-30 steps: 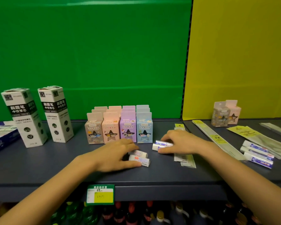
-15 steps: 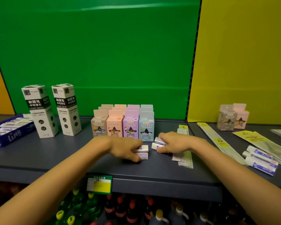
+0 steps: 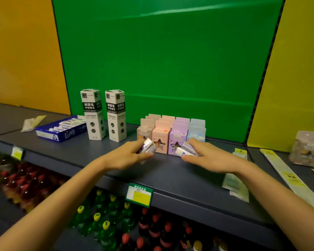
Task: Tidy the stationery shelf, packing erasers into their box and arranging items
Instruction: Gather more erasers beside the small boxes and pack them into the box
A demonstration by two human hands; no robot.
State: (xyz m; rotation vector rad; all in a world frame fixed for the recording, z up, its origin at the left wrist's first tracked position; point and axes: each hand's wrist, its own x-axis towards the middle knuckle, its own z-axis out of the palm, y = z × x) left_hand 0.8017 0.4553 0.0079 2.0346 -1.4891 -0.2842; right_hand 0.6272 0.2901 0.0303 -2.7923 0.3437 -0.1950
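My left hand (image 3: pixel 129 156) grips white erasers (image 3: pixel 146 145) with purple print, lifted a little above the grey shelf (image 3: pixel 170 180). My right hand (image 3: pixel 205 154) holds more of the same erasers (image 3: pixel 186 150) just off the shelf surface. Both hands hover in front of the pastel carton rows (image 3: pixel 172 134). The blue eraser box (image 3: pixel 61 130), open on top with erasers lined up inside, lies far left on the shelf, well apart from both hands.
Two tall white refill boxes (image 3: pixel 105 115) stand between the blue box and the pastel cartons. Flat plastic packets (image 3: pixel 236 185) lie right of my right arm, with long packets (image 3: pixel 286 174) and a clear-wrapped carton (image 3: pixel 305 147) at far right. Bottles fill the lower shelf.
Both hands closed on the erasers and lifted them off the shelf. The view swung left, bringing the blue box fully into sight.
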